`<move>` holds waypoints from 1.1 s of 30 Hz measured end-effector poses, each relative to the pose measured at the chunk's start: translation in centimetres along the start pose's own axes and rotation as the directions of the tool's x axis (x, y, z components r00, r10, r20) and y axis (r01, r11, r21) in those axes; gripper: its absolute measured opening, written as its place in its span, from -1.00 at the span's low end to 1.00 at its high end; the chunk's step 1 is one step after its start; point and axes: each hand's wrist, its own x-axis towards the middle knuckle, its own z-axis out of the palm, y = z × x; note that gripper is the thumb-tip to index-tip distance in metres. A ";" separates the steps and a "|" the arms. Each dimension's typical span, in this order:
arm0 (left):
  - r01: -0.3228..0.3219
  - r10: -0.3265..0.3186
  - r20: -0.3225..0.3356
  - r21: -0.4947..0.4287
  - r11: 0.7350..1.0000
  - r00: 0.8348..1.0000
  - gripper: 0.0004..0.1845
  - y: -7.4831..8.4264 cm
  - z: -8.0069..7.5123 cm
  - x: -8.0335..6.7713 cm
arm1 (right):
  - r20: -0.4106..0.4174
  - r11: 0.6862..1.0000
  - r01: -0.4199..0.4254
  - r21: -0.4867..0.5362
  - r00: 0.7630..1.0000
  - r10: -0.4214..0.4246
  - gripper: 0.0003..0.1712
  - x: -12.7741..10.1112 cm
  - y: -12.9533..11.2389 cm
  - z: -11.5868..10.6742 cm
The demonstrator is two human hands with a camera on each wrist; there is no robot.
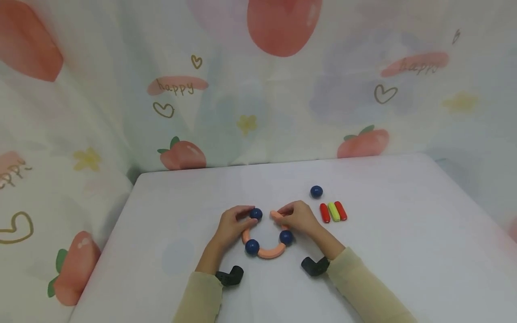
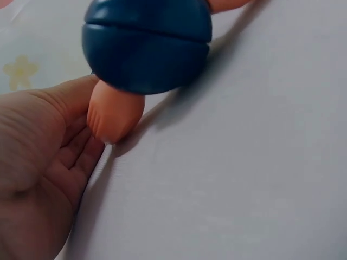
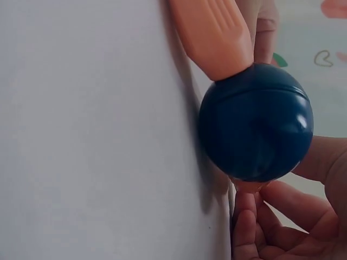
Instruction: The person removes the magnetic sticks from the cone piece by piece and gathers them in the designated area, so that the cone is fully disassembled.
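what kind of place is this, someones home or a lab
Most likely a staged tabletop recording corner, not a lived-in room: a plain white table, a peach-print cloth backdrop hung around it, and only toy balls and curved pieces laid out.

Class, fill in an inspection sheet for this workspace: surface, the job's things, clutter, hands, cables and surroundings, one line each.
Surface: white table, smooth and bare where visible.
Job's things: a partial ring of curved orange pieces joined by dark blue balls; it is open at the top.
Clutter: one loose blue ball and a row of three short sticks, red, yellow-green, red, lying side by side right of the ring.
Hands: left hand holds the ring's upper left end at a blue ball; right hand pinches a curved orange piece at the upper right end.
Cables: nothing seen; a black camera mount sits on each wrist.
Surroundings: printed curtain with peaches, hearts and the word happy behind and beside the table.
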 end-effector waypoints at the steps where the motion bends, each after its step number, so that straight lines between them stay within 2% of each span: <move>1: 0.002 -0.002 0.015 0.005 1.000 1.000 -0.57 0.0 -0.1 0.1 | 0.000 1.000 -0.001 0.000 1.000 0.001 -0.67 -0.1 -0.1 0.0; 5: 0.012 -0.013 0.074 0.010 1.000 0.997 -0.57 -0.2 -0.4 0.7 | -0.005 1.000 -0.003 -0.001 1.000 0.003 -0.68 -0.5 -0.2 0.0; 9: 0.022 -0.023 0.105 0.009 1.000 0.994 -0.56 -0.2 -0.5 1.1 | -0.020 1.000 -0.008 0.005 1.000 0.008 -0.69 -0.9 -0.3 0.0; 17: 0.042 -0.040 0.134 -0.007 0.999 0.990 -0.52 0.0 -0.7 1.4 | -0.048 1.000 -0.025 0.019 0.999 0.026 -0.68 -1.3 -0.1 0.0; 22: 0.053 -0.051 0.133 -0.011 0.999 0.990 -0.42 0.3 -1.0 0.8 | -0.057 0.999 -0.037 0.033 0.998 0.039 -0.68 -1.2 0.2 0.1; 25: 0.048 -0.045 0.100 -0.029 0.998 0.994 -0.42 1.4 -1.3 -0.4 | -0.054 0.998 -0.036 0.042 0.998 0.039 -0.68 -1.2 0.4 0.2; 28: 0.005 -0.004 0.073 -0.016 1.000 0.997 -0.45 3.1 -1.1 -1.8 | -0.055 0.999 -0.026 0.046 0.998 0.029 -0.68 -1.3 0.5 0.2; 31: -0.061 0.055 0.080 0.070 0.996 0.995 -0.47 4.9 -0.4 -2.9 | -0.062 0.999 0.003 0.046 0.998 0.000 -0.71 -1.3 0.6 0.2; 33: -0.086 0.072 0.104 0.129 0.988 0.992 -0.48 5.9 0.4 -3.3 | -0.071 0.999 0.020 0.048 0.997 -0.017 -0.71 -1.2 0.6 0.1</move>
